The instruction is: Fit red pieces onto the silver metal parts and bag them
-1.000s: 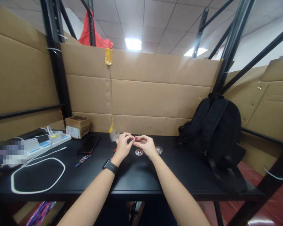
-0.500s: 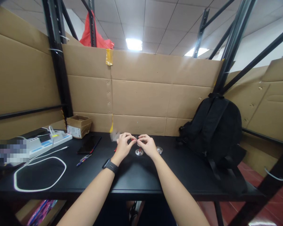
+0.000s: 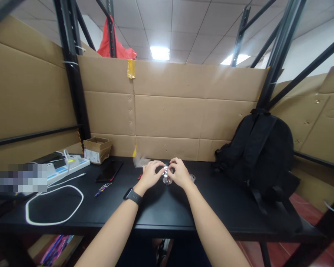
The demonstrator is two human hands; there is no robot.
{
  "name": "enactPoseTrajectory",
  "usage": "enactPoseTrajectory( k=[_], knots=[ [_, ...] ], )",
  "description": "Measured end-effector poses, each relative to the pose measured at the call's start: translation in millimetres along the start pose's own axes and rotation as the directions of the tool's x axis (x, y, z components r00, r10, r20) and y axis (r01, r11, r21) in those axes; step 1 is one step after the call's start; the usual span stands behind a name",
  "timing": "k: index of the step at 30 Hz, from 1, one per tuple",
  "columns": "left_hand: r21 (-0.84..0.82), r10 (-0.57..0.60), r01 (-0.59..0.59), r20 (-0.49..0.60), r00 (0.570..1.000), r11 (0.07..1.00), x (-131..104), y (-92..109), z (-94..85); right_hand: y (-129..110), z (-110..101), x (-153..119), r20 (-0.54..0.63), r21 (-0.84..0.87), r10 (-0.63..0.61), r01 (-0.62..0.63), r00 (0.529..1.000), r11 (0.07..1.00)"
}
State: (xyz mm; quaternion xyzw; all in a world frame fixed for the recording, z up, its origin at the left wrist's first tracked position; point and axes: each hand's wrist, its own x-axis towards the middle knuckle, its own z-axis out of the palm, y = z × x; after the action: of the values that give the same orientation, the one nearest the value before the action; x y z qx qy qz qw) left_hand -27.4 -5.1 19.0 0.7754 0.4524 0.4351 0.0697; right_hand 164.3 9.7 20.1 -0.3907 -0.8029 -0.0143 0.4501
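Note:
My left hand (image 3: 151, 173) and my right hand (image 3: 180, 173) meet near the table's middle, thumbs and fingertips closed on a small shiny piece (image 3: 166, 169) between them. Its exact kind is too small to make out. Directly below it, a shiny round disc (image 3: 167, 181) with a bit of red at its centre stands on the black tabletop (image 3: 108, 211); whether the two touch is unclear. Another shiny disc (image 3: 193, 178) lies partly hidden behind my right wrist. Just left of my left hand a small red item (image 3: 140, 177) shows, mostly covered.
Behind my hands is a clear plastic container (image 3: 140, 161). To the left lie a phone (image 3: 110, 171), a keyring (image 3: 102, 189), a white cable (image 3: 55, 224), a power strip (image 3: 82, 164) and a small cardboard box (image 3: 98, 150). A black backpack (image 3: 263, 148) stands right, before cardboard walls (image 3: 167, 115).
The fingertips have come lower, over the round disc, and a bright shiny piece now shows between them where a small red bit was seen. The whole view has shifted slightly.

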Motion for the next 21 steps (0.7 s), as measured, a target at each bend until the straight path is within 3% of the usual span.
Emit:
enactPoseTrajectory(
  k=[8, 12, 16, 21],
  knots=[
    [0.076, -0.012, 0.004, 0.106, 0.994, 0.997, -3, 1, 6.5, 5, 0, 2, -0.02, 0.035, -0.008, 0.009, 1.0, 0.999],
    [0.058, -0.072, 0.07, 0.03, 0.997, 0.996, -1, -4, 2.1, 15, -5, 4, -0.106, -0.181, 0.104, -0.122, 0.989, 0.976],
    [0.16, -0.205, 0.208, -0.038, 0.978, 0.965, 2, -18, -6.2, 34, -1, 12, -0.117, -0.416, 0.191, -0.222, 0.975, 0.882],
    [0.259, -0.273, 0.282, -0.071, 0.959, 0.924, 6, -39, -17.6, 49, 18, 20, -0.103, -0.51, 0.324, -0.329, 0.941, 0.795]
  ],
)
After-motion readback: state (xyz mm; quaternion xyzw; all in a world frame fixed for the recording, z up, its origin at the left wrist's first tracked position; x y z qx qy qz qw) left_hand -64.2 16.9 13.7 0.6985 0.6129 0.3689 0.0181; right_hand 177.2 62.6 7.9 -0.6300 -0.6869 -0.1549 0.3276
